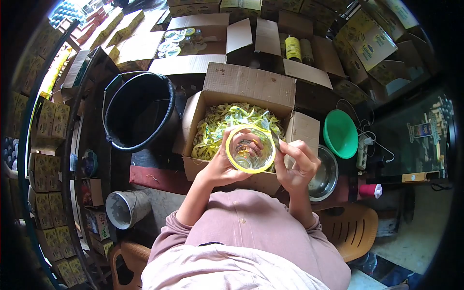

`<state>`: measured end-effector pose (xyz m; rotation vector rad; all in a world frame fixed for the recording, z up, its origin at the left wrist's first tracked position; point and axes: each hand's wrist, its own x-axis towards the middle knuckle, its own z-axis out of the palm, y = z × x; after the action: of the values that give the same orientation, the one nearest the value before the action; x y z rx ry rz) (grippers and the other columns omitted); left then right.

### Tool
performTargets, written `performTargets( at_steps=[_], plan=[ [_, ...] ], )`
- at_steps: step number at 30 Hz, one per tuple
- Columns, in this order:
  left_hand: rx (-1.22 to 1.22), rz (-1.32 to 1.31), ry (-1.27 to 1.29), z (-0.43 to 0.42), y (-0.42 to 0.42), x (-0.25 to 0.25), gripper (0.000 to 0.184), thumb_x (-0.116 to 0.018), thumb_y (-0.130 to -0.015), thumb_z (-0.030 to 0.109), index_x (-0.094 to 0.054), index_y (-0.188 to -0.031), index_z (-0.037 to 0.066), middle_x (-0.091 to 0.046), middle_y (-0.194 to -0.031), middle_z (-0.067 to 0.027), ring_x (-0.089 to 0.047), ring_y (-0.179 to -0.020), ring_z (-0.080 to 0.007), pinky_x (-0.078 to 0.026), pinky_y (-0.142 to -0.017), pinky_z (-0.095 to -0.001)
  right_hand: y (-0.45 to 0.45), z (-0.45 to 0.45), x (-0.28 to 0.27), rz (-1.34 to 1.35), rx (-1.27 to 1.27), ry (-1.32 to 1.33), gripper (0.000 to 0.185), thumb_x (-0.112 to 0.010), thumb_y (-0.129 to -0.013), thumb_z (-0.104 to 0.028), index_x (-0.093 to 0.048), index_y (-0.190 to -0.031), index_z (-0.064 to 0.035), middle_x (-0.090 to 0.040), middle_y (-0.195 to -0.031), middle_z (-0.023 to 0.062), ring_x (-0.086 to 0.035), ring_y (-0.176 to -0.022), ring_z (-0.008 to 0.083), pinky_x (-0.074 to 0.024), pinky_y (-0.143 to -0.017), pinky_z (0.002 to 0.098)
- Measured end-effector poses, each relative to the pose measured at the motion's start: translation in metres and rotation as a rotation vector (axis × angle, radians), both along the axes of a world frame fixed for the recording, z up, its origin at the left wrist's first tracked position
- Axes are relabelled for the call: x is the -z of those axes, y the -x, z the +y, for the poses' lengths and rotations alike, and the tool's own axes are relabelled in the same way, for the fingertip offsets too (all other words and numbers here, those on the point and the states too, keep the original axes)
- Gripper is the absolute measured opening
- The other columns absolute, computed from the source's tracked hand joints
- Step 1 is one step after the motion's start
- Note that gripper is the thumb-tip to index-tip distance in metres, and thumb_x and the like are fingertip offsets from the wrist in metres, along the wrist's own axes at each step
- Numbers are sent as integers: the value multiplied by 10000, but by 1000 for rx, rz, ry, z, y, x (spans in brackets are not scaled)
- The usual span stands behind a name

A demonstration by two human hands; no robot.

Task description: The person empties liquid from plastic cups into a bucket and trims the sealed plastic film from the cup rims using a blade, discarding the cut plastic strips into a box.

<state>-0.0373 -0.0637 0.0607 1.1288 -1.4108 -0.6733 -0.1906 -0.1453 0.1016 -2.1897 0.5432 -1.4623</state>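
Note:
My left hand (217, 166) is wrapped round a clear plastic cup (240, 157) with a yellow rim. The cup's open mouth faces me. At the right side of that rim, my right hand (296, 166) pinches a thin, dark, blade-like tool (276, 139); its exact kind is hard to make out. Both hands are above the near edge of an open cardboard box (249, 84). Yellow and clear plastic trimmings (212, 128) fill the box, partly hidden behind the cup and fingers.
A black bucket (110, 108) stands left of the box. A green bowl (330, 133), a metal bowl (333, 179) and a pink thread spool (369, 190) are at the right. Behind are cartons with lidded cups (173, 50) and stacked yellow-rimmed cups (293, 48). A grey pail (121, 212) sits lower left.

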Motion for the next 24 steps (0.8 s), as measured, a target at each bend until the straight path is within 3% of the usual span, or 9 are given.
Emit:
performTargets(
  at_steps=[4,6,8,11,14,18,24],
  plan=[
    [-18,-477,125,0,-8,-9,822,-713,-612,158,-239,-1272,32,-469,-1113,-115,-472,-1056,-216,-346,-950,-345,-2,-2,1,15,-5,-12,252,-654,-611,76,-647,-831,-46,-555,-622,61,-555,-534,148,-436,-484,240],
    [0,-229,105,1,-3,-1,737,-731,-600,178,-353,-1217,33,-431,-1148,-103,-460,-1071,-233,-339,-960,-344,-1,-4,1,18,-33,-33,258,-640,-607,84,-645,-831,-42,-560,-629,64,-560,-540,149,-440,-489,240],
    [-13,-356,125,0,-8,-1,725,-750,-592,183,-377,-1193,27,-412,-1156,-99,-457,-1073,-236,-370,-935,-339,-2,-6,2,11,-59,-66,263,-629,-602,91,-644,-831,-38,-566,-637,66,-565,-548,147,-444,-494,241],
    [103,271,34,-2,5,-3,747,-784,-575,174,-373,-1180,22,-409,-1129,-94,-462,-1067,-228,-429,-871,-330,-3,-5,3,8,-53,-97,258,-630,-605,90,-644,-830,-35,-574,-644,68,-569,-556,143,-448,-500,243],
    [-58,-114,175,-8,1,2,818,-803,-560,137,-315,-1207,23,-414,-1092,-94,-480,-1039,-213,-467,-816,-320,-6,-3,3,-12,-13,-115,252,-639,-613,83,-646,-834,-38,-578,-646,65,-570,-555,140,-450,-501,241],
    [-66,111,128,-7,1,7,810,-811,-551,113,-328,-1195,22,-420,-1080,-101,-492,-1008,-200,-453,-841,-321,-6,-2,4,-6,16,-71,259,-661,-619,66,-652,-849,-52,-578,-643,57,-566,-546,138,-448,-496,240],
    [-111,141,66,-4,1,-3,751,-727,-625,55,-280,-1228,32,-471,-1085,-124,-497,-1013,-214,-408,-879,-333,-6,3,9,39,85,44,296,-680,-614,53,-657,-877,-80,-553,-632,38,-542,-530,143,-443,-485,254]
  ],
)
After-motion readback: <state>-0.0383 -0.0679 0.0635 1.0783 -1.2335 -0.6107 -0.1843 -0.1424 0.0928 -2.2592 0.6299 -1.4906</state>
